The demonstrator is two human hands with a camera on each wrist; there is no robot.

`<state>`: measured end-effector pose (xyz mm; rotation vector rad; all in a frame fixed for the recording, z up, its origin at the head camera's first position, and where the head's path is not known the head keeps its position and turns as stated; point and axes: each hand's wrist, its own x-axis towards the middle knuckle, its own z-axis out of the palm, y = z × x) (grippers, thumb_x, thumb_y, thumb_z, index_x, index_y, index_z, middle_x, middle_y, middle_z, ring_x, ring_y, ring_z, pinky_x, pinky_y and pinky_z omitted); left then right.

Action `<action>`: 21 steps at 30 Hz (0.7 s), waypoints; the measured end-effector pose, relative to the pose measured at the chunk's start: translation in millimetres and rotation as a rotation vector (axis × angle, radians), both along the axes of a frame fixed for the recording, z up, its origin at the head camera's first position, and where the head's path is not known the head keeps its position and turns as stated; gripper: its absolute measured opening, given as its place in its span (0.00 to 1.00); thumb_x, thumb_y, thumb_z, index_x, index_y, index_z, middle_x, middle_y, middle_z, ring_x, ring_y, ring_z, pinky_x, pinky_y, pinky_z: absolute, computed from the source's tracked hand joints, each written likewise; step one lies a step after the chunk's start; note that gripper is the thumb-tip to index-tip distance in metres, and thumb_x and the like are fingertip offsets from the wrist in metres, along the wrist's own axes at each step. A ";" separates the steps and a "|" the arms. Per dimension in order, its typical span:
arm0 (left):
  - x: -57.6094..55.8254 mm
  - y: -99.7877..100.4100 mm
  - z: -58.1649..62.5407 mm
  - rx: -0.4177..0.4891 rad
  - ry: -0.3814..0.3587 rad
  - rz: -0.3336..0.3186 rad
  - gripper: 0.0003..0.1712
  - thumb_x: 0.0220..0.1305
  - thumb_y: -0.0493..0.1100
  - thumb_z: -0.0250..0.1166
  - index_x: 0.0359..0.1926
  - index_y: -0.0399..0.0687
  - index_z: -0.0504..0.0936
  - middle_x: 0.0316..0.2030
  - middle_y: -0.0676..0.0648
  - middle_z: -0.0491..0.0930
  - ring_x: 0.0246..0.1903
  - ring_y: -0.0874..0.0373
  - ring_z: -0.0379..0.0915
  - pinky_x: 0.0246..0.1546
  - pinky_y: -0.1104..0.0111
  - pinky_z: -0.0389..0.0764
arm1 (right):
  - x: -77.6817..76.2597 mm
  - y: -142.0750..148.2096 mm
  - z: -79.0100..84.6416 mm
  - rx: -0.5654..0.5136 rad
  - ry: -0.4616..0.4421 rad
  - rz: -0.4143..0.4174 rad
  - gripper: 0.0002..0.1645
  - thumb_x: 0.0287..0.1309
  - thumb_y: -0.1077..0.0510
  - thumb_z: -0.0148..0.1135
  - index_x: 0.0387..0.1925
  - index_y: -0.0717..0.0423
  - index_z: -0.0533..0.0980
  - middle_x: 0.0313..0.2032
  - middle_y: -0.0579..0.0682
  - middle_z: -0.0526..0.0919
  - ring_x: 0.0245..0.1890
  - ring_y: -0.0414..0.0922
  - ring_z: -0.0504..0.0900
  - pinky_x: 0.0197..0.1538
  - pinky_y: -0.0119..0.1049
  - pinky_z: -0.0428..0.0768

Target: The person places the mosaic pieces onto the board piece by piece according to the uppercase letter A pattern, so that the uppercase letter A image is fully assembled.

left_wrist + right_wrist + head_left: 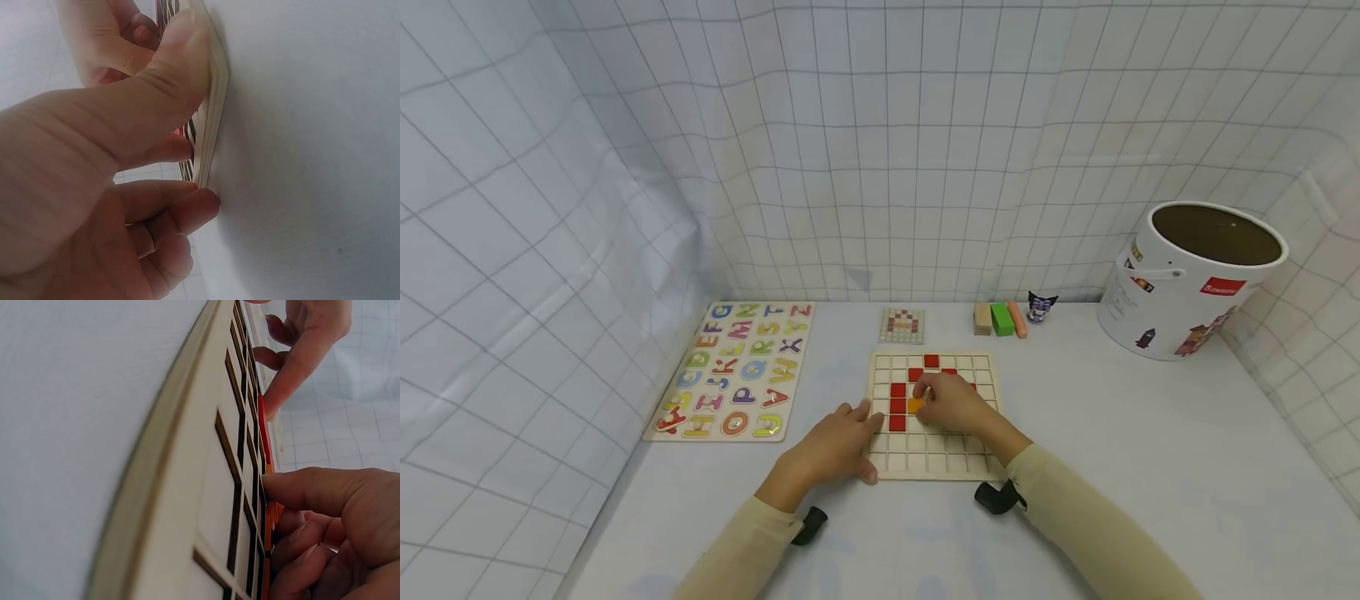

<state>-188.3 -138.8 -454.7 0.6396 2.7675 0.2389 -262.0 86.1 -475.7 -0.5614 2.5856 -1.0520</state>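
A wooden grid board [928,465] lies on the table, with several red tiles [898,406] set in its squares. My left hand [835,446] rests at the board's left side, its thumb and fingers touching the edge near the front corner. Over the middle of the grid, my right hand [953,406] pinches at an orange tile [914,405] beside the red column. Its thumb [300,487] presses low against the board in the right wrist view. The right hand covers part of the grid, and its fingers partly hide the orange tile.
Behind the board lies a small pattern card [902,326]. An alphabet puzzle [730,367] is at the left. Near the back wall stand a beige block [982,318], a green block [1002,319], an orange stick [1017,319] and a small figurine [1040,307]. A white bucket [1172,292] stands at the right.
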 end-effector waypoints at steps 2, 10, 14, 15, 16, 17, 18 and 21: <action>-0.3 -0.1 0.2 -0.001 0.006 0.003 0.53 0.47 0.58 0.80 0.72 0.44 0.71 0.75 0.36 0.62 0.62 0.44 0.68 0.63 0.52 0.72 | 0.3 -0.5 1.1 0.006 0.018 -0.001 0.12 0.55 0.63 0.70 0.41 0.53 0.80 0.23 0.46 0.75 0.24 0.42 0.71 0.29 0.35 0.69; -1.9 -1.3 0.9 -0.001 0.014 -0.004 0.53 0.47 0.57 0.80 0.72 0.43 0.71 0.74 0.35 0.62 0.62 0.43 0.68 0.63 0.52 0.72 | 0.2 -2.2 3.0 0.020 0.025 -0.017 0.11 0.55 0.62 0.70 0.41 0.53 0.81 0.25 0.46 0.77 0.26 0.43 0.73 0.30 0.36 0.70; -2.0 -1.5 0.3 -0.015 0.020 -0.008 0.53 0.47 0.58 0.80 0.72 0.43 0.72 0.74 0.36 0.63 0.63 0.43 0.68 0.64 0.52 0.72 | -0.4 -2.6 2.0 0.016 0.018 -0.016 0.11 0.55 0.62 0.71 0.41 0.52 0.81 0.25 0.46 0.78 0.27 0.43 0.73 0.31 0.36 0.71; -2.1 -1.5 0.2 -0.018 0.021 -0.009 0.53 0.47 0.58 0.80 0.72 0.43 0.72 0.74 0.36 0.63 0.63 0.43 0.68 0.64 0.52 0.72 | -0.7 -2.5 1.7 0.014 0.016 -0.015 0.11 0.55 0.62 0.71 0.41 0.52 0.81 0.25 0.46 0.78 0.27 0.43 0.74 0.31 0.36 0.71; -2.2 -1.6 0.2 -0.020 0.021 -0.009 0.53 0.47 0.58 0.80 0.72 0.43 0.72 0.74 0.36 0.63 0.63 0.42 0.68 0.64 0.52 0.72 | -0.7 -2.2 1.8 0.009 0.012 -0.014 0.11 0.55 0.61 0.72 0.41 0.52 0.81 0.25 0.46 0.78 0.27 0.43 0.74 0.31 0.36 0.71; -2.3 -1.7 0.4 -0.022 0.022 -0.009 0.53 0.47 0.58 0.80 0.72 0.43 0.72 0.74 0.36 0.63 0.63 0.42 0.68 0.64 0.52 0.72 | -0.9 -1.8 2.2 0.006 0.010 -0.015 0.11 0.55 0.61 0.72 0.41 0.52 0.81 0.26 0.46 0.78 0.27 0.43 0.74 0.31 0.36 0.72; -2.4 -1.9 0.5 -0.025 0.022 -0.009 0.53 0.47 0.59 0.80 0.72 0.44 0.72 0.74 0.36 0.63 0.63 0.42 0.68 0.64 0.52 0.72 | -1.0 -0.9 2.7 -0.002 0.006 -0.020 0.11 0.56 0.60 0.72 0.41 0.51 0.81 0.27 0.46 0.78 0.27 0.43 0.74 0.32 0.36 0.72; -2.8 -3.0 1.4 -0.032 0.020 -0.008 0.53 0.48 0.59 0.80 0.72 0.45 0.72 0.74 0.37 0.63 0.64 0.42 0.68 0.64 0.51 0.72 | -0.3 4.3 5.5 -0.075 -0.037 -0.043 0.12 0.59 0.58 0.69 0.45 0.52 0.82 0.29 0.48 0.79 0.26 0.44 0.76 0.31 0.36 0.74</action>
